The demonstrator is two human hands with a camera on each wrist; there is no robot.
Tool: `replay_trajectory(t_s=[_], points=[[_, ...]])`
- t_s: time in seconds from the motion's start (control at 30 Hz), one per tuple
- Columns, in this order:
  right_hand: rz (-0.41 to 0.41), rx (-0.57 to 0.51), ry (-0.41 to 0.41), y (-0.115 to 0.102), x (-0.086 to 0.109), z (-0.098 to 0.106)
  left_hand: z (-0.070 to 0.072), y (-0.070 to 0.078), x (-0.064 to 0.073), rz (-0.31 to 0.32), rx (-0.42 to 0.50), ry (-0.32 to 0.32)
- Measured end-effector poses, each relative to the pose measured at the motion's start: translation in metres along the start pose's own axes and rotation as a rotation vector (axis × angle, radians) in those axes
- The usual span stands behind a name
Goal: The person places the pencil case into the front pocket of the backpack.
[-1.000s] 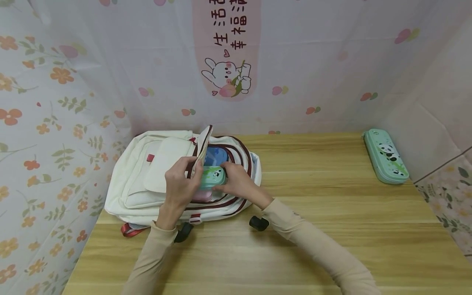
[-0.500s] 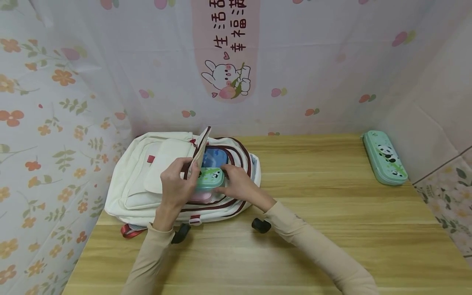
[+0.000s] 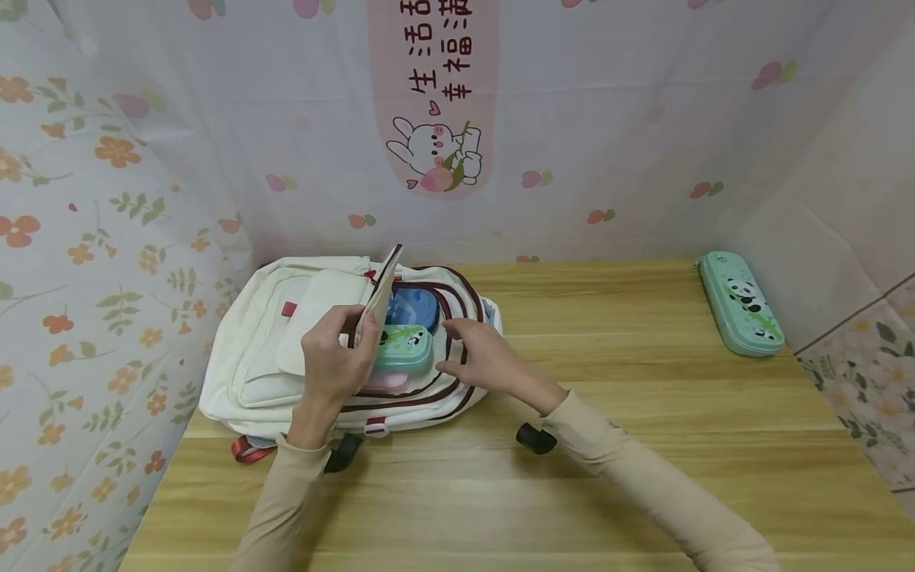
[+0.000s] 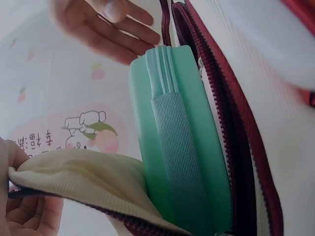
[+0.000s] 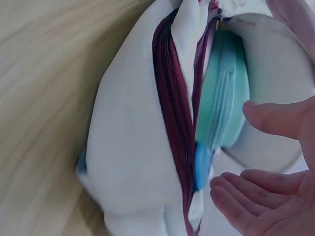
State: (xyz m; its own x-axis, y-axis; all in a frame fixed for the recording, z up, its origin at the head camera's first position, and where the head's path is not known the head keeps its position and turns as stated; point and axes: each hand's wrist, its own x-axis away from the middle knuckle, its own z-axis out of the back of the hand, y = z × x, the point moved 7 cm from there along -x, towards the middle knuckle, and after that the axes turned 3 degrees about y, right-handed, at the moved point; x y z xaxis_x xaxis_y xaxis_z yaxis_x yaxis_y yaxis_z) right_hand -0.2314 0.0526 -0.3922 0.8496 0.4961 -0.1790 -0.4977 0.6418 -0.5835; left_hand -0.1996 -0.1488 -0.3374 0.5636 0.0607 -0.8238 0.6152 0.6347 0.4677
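A cream backpack (image 3: pixel 250 349) with dark red zippers lies on the wooden table at the left. My left hand (image 3: pixel 334 349) pinches the edge of its unzipped flap (image 3: pixel 377 295) and holds it up. Inside the opening sits a mint-green panda pencil case (image 3: pixel 406 346), partly covered by the flap. A blue case (image 3: pixel 416 308) lies behind it, and a pink thing (image 3: pixel 388 382) shows below. My right hand (image 3: pixel 492 359) is just right of the green case, fingers spread and apart from it. In the right wrist view, nothing lies between the right thumb and fingers (image 5: pixel 246 191).
Another mint-green panda pencil case (image 3: pixel 743 303) lies at the table's far right, by the wall. Patterned cloth (image 3: pixel 608 143) hangs behind and at both sides of the wooden table (image 3: pixel 572 318). A red strap loop (image 3: pixel 250 450) sticks out at the backpack's lower left.
My right hand has let go of the green pencil case in the opening and drawn back to the right. The left hand, still holding the flap, has shifted slightly left.
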Motion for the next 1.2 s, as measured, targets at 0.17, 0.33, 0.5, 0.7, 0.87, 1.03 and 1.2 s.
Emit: replay_trajectory(t_s=[0.17,0.33,0.5,0.7,0.87,1.03,1.2], points=[[-0.013,0.022,0.050,0.010,0.007,0.016,0.002,-0.001,0.000,-0.001,-0.003,-0.003],[-0.076,0.019,0.054,0.025,0.013,0.025,0.003,-0.003,0.000,0.010,0.008,0.004],[-0.115,0.011,0.093,0.043,0.021,0.039,0.004,-0.004,0.001,0.009,0.012,0.027],[-0.169,0.037,0.129,0.067,0.033,0.053,0.004,-0.004,0.002,0.006,0.013,0.026],[-0.215,0.075,0.143,0.088,0.044,0.063,0.002,-0.005,0.003,0.011,0.025,0.024],[-0.256,0.097,0.142,0.105,0.055,0.073,0.002,-0.007,0.004,0.010,0.021,0.033],[-0.290,0.106,0.135,0.124,0.067,0.082,0.003,-0.008,0.004,0.008,0.014,0.031]])
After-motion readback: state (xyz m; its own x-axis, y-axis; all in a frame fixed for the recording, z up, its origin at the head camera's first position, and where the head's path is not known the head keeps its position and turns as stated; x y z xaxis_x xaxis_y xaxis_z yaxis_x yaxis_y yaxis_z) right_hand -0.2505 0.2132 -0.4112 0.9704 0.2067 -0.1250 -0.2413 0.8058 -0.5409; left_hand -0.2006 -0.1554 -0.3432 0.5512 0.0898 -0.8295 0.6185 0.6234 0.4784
